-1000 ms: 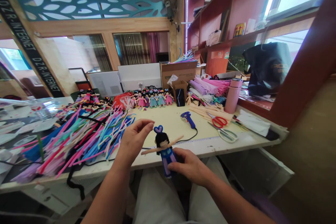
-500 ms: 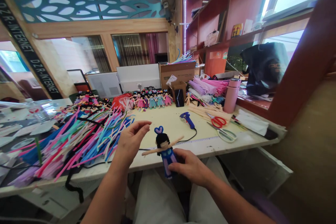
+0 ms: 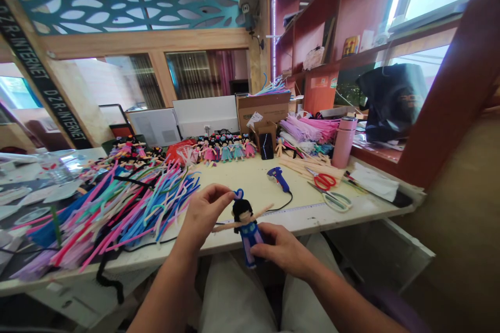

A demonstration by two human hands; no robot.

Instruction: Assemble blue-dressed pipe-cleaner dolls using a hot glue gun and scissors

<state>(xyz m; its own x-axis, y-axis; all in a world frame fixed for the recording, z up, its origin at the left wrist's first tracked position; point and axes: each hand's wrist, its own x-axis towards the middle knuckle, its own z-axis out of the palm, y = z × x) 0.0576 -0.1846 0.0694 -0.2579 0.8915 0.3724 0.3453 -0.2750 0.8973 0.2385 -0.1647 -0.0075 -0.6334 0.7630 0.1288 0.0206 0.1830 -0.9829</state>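
Observation:
A small pipe-cleaner doll (image 3: 247,230) with black hair, a blue dress and pale arms stretched sideways is held upright above my lap, at the table's front edge. My right hand (image 3: 284,250) grips its lower body, thumb in front. On top of the doll's head stands a blue heart ornament (image 3: 239,194) with a purple inside. The thumb and fingertips of my left hand (image 3: 205,213) are pinched together at the heart's left side, covering part of it.
A blue glue gun (image 3: 278,177) lies behind the doll, its cord running forward. Red-handled scissors (image 3: 325,181) and pale-handled scissors (image 3: 338,201) lie to the right, near a pink bottle (image 3: 345,143). Loose pipe cleaners (image 3: 128,208) cover the left; finished dolls (image 3: 224,148) stand behind.
My left hand has moved right and closed its fingertips on the heart, which it stood apart from before. My right hand and the doll have stayed nearly still.

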